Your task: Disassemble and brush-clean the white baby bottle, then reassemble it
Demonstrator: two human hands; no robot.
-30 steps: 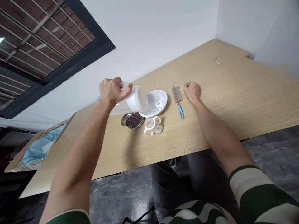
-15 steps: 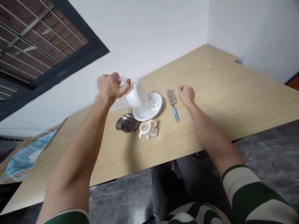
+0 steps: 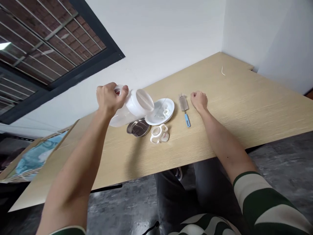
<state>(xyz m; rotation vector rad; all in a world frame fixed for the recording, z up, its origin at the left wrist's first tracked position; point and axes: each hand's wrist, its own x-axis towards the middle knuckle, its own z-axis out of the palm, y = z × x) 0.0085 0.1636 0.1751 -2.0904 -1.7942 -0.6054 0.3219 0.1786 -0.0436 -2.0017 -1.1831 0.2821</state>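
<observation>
Left of centre, your left hand (image 3: 112,96) is clamped round the looped handle of the jug (image 3: 137,102), smooth plastic, cloudy and see-through along its body, whiter at its broad round end, tipped on its side with that end over the left of the bowl (image 3: 152,120). Below sits a shiny, round steel pan (image 3: 139,128); mid-frame, a two-handled bottle (image 3: 164,136) and, above it, that glossy white bowl, small pale pieces inside. Farther right, a pale-bristled, blue-handled brush (image 3: 184,103) lies near your right hand (image 3: 200,100), curled into a fist on the grained table (image 3: 190,143).
</observation>
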